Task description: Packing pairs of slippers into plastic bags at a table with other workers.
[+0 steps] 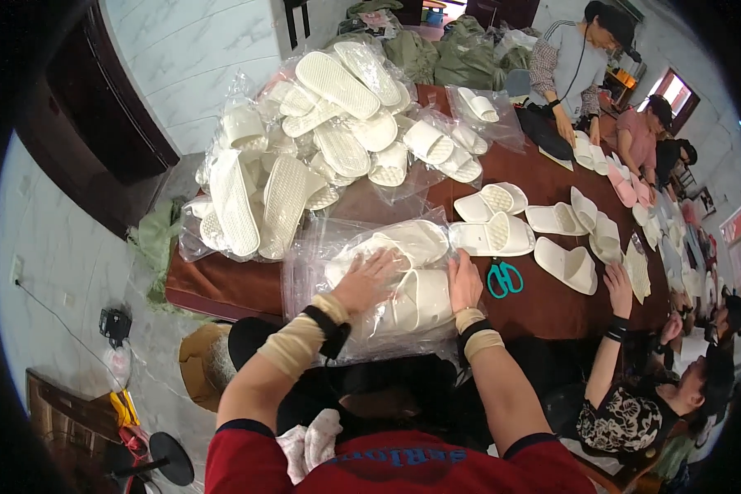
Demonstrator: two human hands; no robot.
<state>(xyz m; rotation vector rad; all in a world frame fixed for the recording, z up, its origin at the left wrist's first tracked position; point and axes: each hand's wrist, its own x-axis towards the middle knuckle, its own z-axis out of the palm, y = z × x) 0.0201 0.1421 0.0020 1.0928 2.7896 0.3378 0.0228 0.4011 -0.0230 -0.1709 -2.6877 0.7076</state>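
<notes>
A pair of white slide slippers [422, 298] lies inside a clear plastic bag [305, 276] at the table's front edge. Across the bag's top, my left hand [370, 281] rests flat with its fingers spread. At the bag's right side, my right hand [465, 284] has its fingers closed on the bag's edge, close to the slipper; the fingertips are partly hidden. Just right of that hand lies a pair of teal-handled scissors [504, 280]. Beyond my right hand, more white slippers [494, 235] sit unbagged on the brown-covered table [222, 288].
A heap of bagged white slippers [337, 148] fills the table's far left. A co-worker's hand [618, 288] reaches in from the right beside loose slippers [566, 265]. Another person [576, 66] stands across the table. An open cardboard box [202, 362] stands on the floor at left.
</notes>
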